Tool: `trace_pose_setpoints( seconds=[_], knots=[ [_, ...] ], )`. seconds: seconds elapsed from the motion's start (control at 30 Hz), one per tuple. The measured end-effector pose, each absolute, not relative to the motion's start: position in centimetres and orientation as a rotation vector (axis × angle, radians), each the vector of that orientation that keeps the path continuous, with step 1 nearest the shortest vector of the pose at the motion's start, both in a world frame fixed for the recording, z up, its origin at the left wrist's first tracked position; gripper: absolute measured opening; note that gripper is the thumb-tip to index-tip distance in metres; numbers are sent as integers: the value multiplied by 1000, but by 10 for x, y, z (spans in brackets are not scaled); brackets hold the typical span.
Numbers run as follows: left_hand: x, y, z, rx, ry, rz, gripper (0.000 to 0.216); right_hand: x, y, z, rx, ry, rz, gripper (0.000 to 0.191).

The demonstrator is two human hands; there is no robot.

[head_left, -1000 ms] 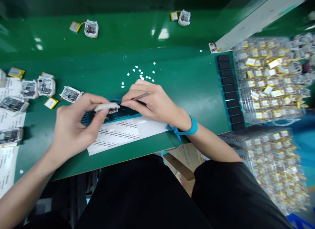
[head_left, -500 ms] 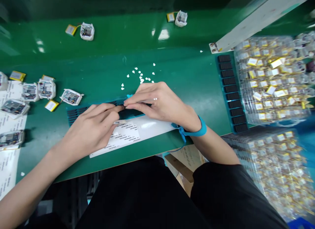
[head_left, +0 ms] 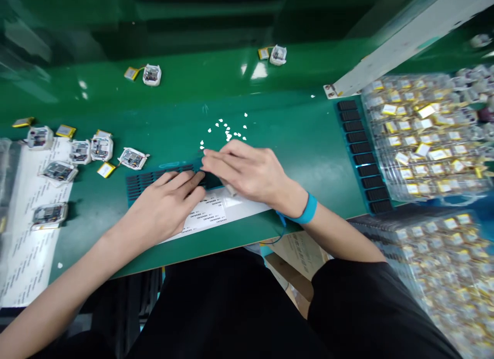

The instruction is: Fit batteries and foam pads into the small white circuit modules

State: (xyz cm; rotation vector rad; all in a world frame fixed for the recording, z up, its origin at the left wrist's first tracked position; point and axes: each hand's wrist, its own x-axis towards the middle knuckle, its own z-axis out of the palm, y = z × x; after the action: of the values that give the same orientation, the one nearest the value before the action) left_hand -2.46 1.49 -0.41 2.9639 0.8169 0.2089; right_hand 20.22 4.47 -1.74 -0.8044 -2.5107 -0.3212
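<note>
My left hand [head_left: 170,202] lies over a sheet of black ribbed strips [head_left: 142,183], its fingers stretched out and their tips pressing near the sheet's right part. My right hand [head_left: 250,173] meets it there with fingers closed in a pinch at the black strips; what lies between the fingertips is hidden. Under the right palm a small pale piece [head_left: 230,189] shows, too covered to name. A white printed sheet [head_left: 204,215] lies beneath both hands. Just beyond the right hand, several small white round stickers [head_left: 227,135] are scattered on the green table.
At the left, several open white device housings [head_left: 102,148] with circuit boards and yellow batteries [head_left: 106,169] lie partly on printed paper [head_left: 29,256]. Two more housings [head_left: 152,75] sit farther back. On the right are black pads [head_left: 358,148] and stacked clear trays [head_left: 420,142], beside a white post [head_left: 386,34].
The view has shifted, so the table's things appear farther right and lower on the left side. My right hand has turned more palm-down, fingers closer together, near my left fingertips.
</note>
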Motion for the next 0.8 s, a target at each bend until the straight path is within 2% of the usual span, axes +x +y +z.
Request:
trace_pose_setpoints(
  seconds=[0.1,0.2,0.3,0.4,0.47,0.53,0.67,0.8],
  knots=[
    [-27,12,2,2958,769,250,27,203,53,-18,-774,-2281,-245,20],
    [-36,5,19,2756,613,486,25,202,54,-16,-712,-2080,-138,30],
    [-42,1,36,2242,877,835,24,201,49,-11,-724,-1988,-119,37],
    [-42,6,39,1524,1169,1096,14,202,42,-4,-758,-2005,-132,35],
    [-38,12,32,1178,1130,1075,6,203,37,0,-752,-2087,-131,32],
    [-34,17,23,1016,1083,962,8,206,33,4,-704,-2174,-129,28],
    [-30,16,10,993,1044,839,14,211,28,8,-626,-2278,-151,24],
    [-32,12,9,1053,1062,841,9,211,28,11,-546,-2308,-199,21]
  ],
)
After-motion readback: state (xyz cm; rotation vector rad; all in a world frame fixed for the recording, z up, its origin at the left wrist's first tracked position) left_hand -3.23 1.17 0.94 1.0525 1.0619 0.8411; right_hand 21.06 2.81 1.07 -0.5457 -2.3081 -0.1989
